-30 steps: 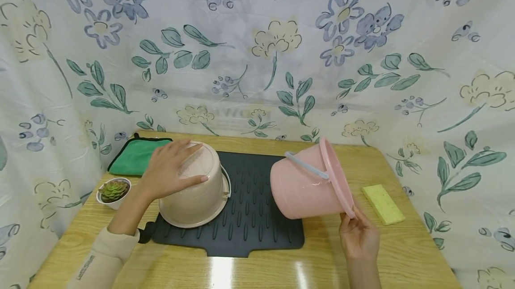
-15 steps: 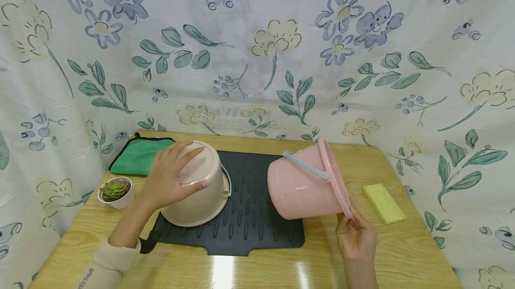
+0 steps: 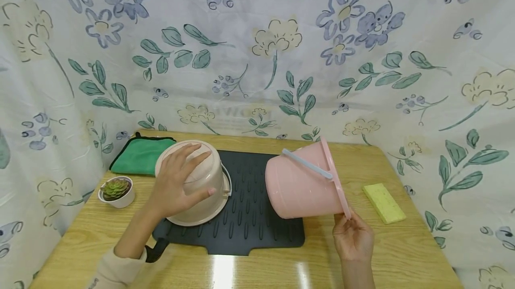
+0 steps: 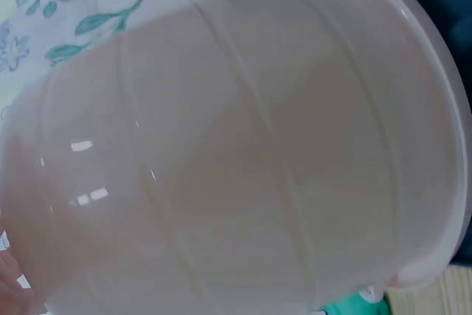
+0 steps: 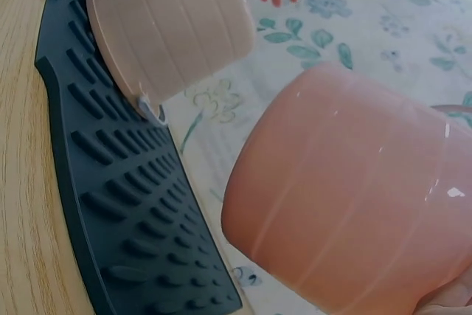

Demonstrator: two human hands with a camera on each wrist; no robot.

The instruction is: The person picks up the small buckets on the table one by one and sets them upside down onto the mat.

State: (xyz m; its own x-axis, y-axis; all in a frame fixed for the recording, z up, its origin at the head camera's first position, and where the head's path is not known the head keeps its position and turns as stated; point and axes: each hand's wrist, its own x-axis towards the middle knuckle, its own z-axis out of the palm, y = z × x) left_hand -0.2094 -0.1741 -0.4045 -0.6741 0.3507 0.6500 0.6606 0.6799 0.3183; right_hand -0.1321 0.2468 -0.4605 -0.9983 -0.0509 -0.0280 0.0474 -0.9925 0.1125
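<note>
in the head view the left hand (image 3: 173, 190) is over the base of the upturned beige bucket (image 3: 213, 175) on the black mat (image 3: 247, 217), fingers spread, not grasping; whether it touches is unclear. the right hand (image 3: 354, 237) pinches the rim of the tilted pink bucket (image 3: 301, 186), its grip at one edge only — best to keep it firm and move slowly, since the weight may tip the bucket. lettering on the sleeve (image 3: 120, 266) is cut off; faint letters on the curtain (image 3: 241, 11) can't be read surely

the left wrist view shows mostly the beige bucket's ribbed wall, with no label

in the right wrist view the pink bucket looks raised off the mat, unmarked — clear of the beige one
</note>
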